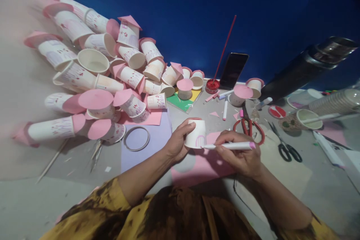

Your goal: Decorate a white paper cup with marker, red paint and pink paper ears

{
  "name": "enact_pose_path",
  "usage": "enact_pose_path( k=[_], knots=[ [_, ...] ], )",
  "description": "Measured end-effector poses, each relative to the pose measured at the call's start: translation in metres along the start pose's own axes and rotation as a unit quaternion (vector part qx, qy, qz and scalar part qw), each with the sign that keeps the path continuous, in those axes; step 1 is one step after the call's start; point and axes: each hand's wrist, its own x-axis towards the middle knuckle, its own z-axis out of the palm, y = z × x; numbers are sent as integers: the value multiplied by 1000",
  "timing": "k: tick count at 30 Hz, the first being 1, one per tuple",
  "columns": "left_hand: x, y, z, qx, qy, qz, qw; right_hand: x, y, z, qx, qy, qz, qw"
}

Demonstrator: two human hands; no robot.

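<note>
A white paper cup (196, 132) is gripped in my left hand (180, 138), its sides held between thumb and fingers. A pink arched outline is drawn on the side facing me. My right hand (239, 153) pinches a white marker pen (236, 146) with a pink end, and its tip meets the cup near the drawn arch. Beneath both hands lie pink paper (208, 168) and a lilac sheet (135, 163). A roll of tape (136, 138) rests on the lilac sheet, left of my left hand.
Many decorated cups with pink paper tops (95, 99) are heaped at the left. Red-handled pliers (249, 123) and black scissors (287, 150) lie at the right. Behind them stand a phone (234, 70), a red pot (212, 86) holding a stick, and a dark bottle (303, 63).
</note>
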Motion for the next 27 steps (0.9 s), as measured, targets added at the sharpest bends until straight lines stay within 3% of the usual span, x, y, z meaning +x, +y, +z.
enact_pose_path(
  k=[4,9,14,18,23,27],
  knots=[
    [0,0,0,1,-2,0,1000,2,0,0,-34,46,-4,998],
    [1,0,0,-5,3,-2,1000,2,-1,-1,-14,6,-13,1000],
    [0,0,-2,-5,-10,-8,1000,1,2,-2,-44,53,-4,998],
    [1,0,-1,-19,-9,-11,1000,0,1,-2,-12,7,10,1000],
    [1,0,-1,-21,-14,-15,1000,0,1,-3,-30,48,20,998],
    [1,1,-1,-11,-13,-16,1000,-2,2,-3,0,9,41,999]
  ],
)
